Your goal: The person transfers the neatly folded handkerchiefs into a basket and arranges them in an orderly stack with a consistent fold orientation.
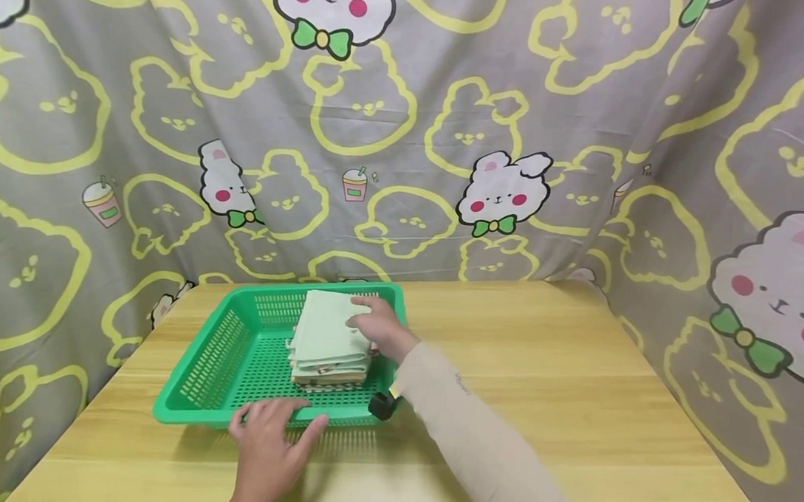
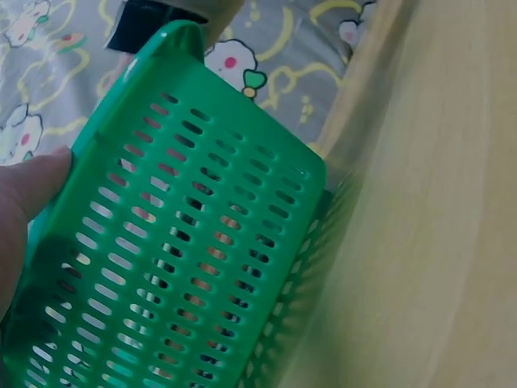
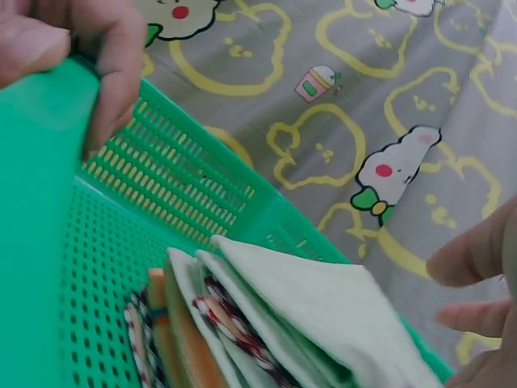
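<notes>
A green plastic basket [image 1: 261, 364] with slotted walls stands on the wooden table. On the right side of its floor lies a stack of folded cloths [image 1: 333, 326], pale green on top, with tan and checked layers below. Twisted red, white and dark cords [image 3: 234, 323] show between the layers in the right wrist view. My left hand [image 1: 267, 442] grips the near rim, fingers over the edge and thumb outside. Over the right edge of the stack, my right hand [image 1: 382, 328] has its fingers extended; the right wrist view shows them apart from the top cloth.
The wooden table [image 1: 537, 374] extends to the right of the basket. A grey curtain [image 1: 406, 118] with yellow outlines and white cartoon animals hangs behind and along both sides. A small black device [image 1: 383, 405] sits at my right wrist, close to the basket's near right corner.
</notes>
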Tool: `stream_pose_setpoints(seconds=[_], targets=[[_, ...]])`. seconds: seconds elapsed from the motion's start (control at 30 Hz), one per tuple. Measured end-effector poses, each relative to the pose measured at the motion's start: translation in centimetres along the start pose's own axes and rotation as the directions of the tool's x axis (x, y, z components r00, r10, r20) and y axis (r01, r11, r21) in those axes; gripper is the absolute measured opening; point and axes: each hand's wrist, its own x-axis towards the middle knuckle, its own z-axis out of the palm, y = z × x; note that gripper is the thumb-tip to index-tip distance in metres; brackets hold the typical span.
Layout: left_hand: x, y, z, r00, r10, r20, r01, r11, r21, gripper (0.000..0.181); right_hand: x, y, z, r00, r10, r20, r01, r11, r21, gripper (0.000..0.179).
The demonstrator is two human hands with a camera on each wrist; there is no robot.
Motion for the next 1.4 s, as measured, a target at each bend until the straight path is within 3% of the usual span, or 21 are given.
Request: stream_pose_setpoints(seconds=[0.17, 0.37, 0.43, 0.5, 0.57, 0.63, 0.73, 0.83, 0.93, 1.1, 1.2, 1.4], targets=[[0.6, 0.4, -0.8, 0.989, -0.085, 0.122, 0.079, 0.996, 0.052, 0.035, -1.5, -0.5, -2.5, 0.996, -0.089, 0.015, 0.089, 0.996, 0.001, 0.052], [2.3, 1.2, -2.1, 0.934, -0.206, 0.293, 0.189, 0.978, 0.087, 0.042, -4.1, 0.6, -7.1, 0.986, -0.163, -0.015, 0.163, 0.987, 0.003, 0.048], [3.1, 1.2, -2.4, 0.925, -0.211, 0.315, 0.194, 0.977, 0.084, 0.041, -5.0, 1.0, -8.7, 0.984, -0.169, -0.056, 0.169, 0.986, -0.008, 0.046], [3.8, 1.1, -2.5, 0.934, -0.186, 0.305, 0.174, 0.982, 0.069, 0.037, -5.9, 1.5, -10.3, 0.977, -0.182, -0.11, 0.18, 0.983, -0.033, 0.045], [4.4, 1.1, -2.5, 0.956, -0.133, 0.261, 0.125, 0.991, 0.046, 0.029, -6.9, 2.2, -12.0, 0.966, -0.198, -0.164, 0.188, 0.979, -0.073, 0.043], [4.7, 1.0, -2.5, 0.976, -0.071, 0.207, 0.066, 0.997, 0.03, 0.022, -8.0, 2.8, -13.6, 0.953, -0.217, -0.21, 0.187, 0.971, -0.151, 0.042], [5.1, 1.0, -2.5, 0.989, 0.004, 0.146, -0.009, 0.999, 0.036, 0.015, -9.8, 4.0, -15.6, 0.929, -0.26, -0.262, 0.168, 0.931, -0.325, 0.037], [5.3, 1.1, -2.4, 0.99, 0.043, 0.132, -0.05, 0.997, 0.054, 0.015, -11.9, 5.3, -17.0, 0.902, -0.309, -0.303, 0.125, 0.857, -0.5, 0.032], [5.3, 1.2, -2.3, 0.989, 0.063, 0.133, -0.074, 0.994, 0.08, 0.017, -14.1, 6.4, -18.1, 0.879, -0.348, -0.327, 0.082, 0.784, -0.615, 0.025], [5.1, 0.9, -1.5, 0.988, 0.094, 0.122, -0.108, 0.988, 0.11, 0.018, -17.1, 7.7, -19.5, 0.873, -0.35, -0.34, 0.007, 0.707, -0.708, 0.02], [4.9, 0.4, -0.8, 0.984, 0.145, 0.104, -0.155, 0.983, 0.102, 0.022, -18.8, 8.4, -20.0, 0.879, -0.335, -0.339, -0.032, 0.667, -0.744, 0.023], [4.6, -0.5, 0.4, 0.96, 0.274, 0.055, -0.277, 0.959, 0.06, 0.031, -20.8, 9.0, -19.6, 0.881, -0.325, -0.343, -0.068, 0.631, -0.773, 0.024]])
